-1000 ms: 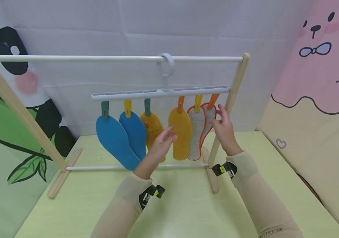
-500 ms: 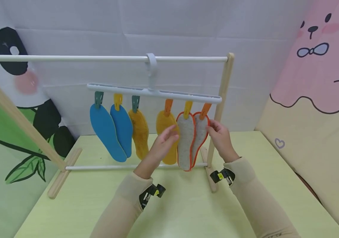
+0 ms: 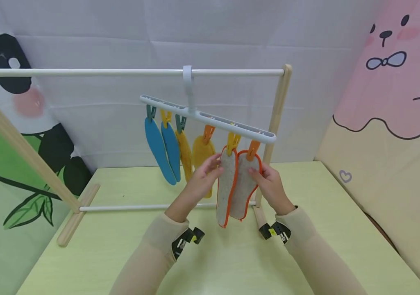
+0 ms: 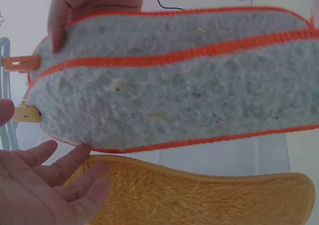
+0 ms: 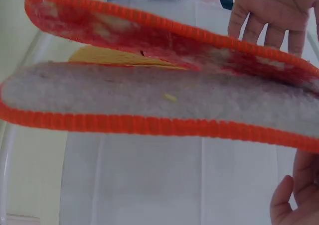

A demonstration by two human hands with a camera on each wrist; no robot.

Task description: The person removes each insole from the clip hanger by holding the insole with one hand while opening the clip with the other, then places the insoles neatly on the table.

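Note:
Two grey insoles with orange stitched edges hang by clips from a white hanger (image 3: 213, 119). My right hand (image 3: 274, 187) pinches the upper outer edge of the right grey insole (image 3: 241, 198), its thumb on the front, just below an orange clip (image 3: 253, 149). Beside the left grey insole (image 3: 226, 180), under a yellow clip (image 3: 233, 141), is my left hand (image 3: 196, 188). Its fingers are loosely extended, with fingertips at the insole's edge in the left wrist view. A yellow fuzzy insole (image 4: 199, 197) hangs next to that hand, partly hidden behind it in the head view.
Further left on the hanger are another yellow insole (image 3: 185, 151) and two blue insoles (image 3: 157, 143). The hanger hooks over the white top rail (image 3: 121, 72) of a wood-framed rack, whose right post (image 3: 279, 110) stands behind my right hand. A pale table (image 3: 121, 254) lies below.
The hanger has turned, its right end coming nearer and its left end swinging back. The grey insoles moved toward my left hand. My right hand went from beside the right insole to pinching it.

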